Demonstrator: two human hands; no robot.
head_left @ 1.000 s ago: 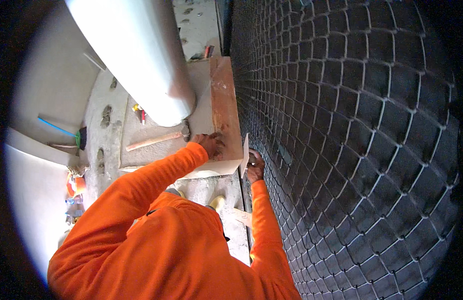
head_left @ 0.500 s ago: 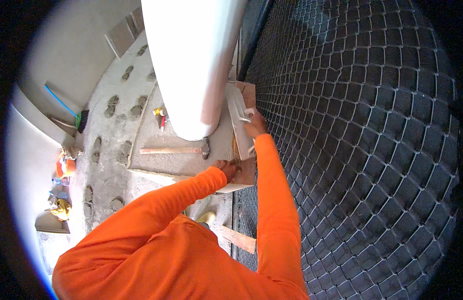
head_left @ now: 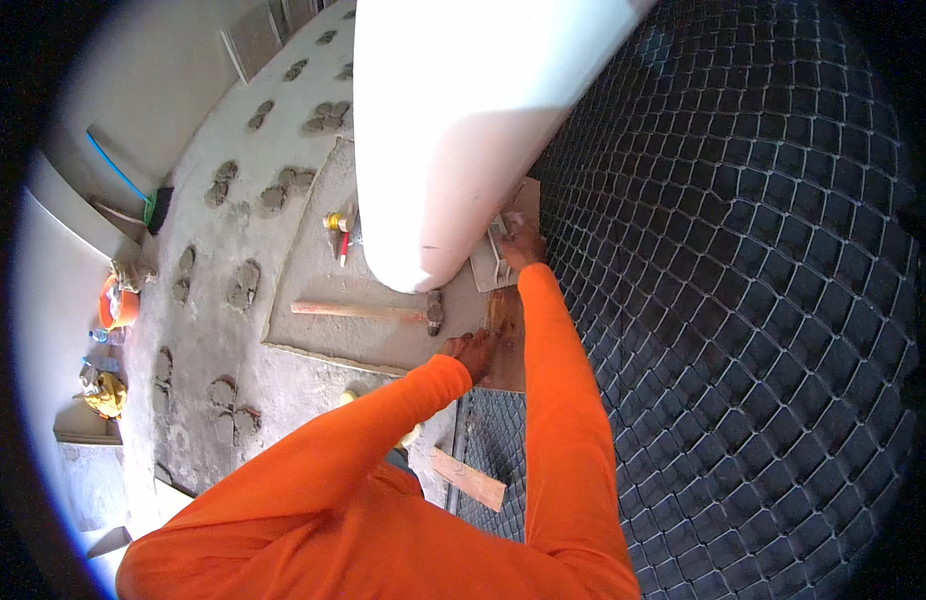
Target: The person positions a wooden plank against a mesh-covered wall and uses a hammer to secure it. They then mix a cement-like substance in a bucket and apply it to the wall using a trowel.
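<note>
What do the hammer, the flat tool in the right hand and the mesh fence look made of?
Hammer: likely wooden handle, matt pinkish-brown; blocky dark head, probably steel.
Flat tool in the right hand: pale, smooth-looking plate; metal or plastic, unclear.
Mesh fence: probably metal, thin grey interlinked wires with slight sheen.

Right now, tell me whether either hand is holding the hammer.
No: the hammer lies on the grey slab, apart from both the left hand and the right hand.

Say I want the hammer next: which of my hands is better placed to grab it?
Probably your left hand: it lies close to the hammer, near its head, while your right hand is farther away and appears to hold a flat trowel.
</note>
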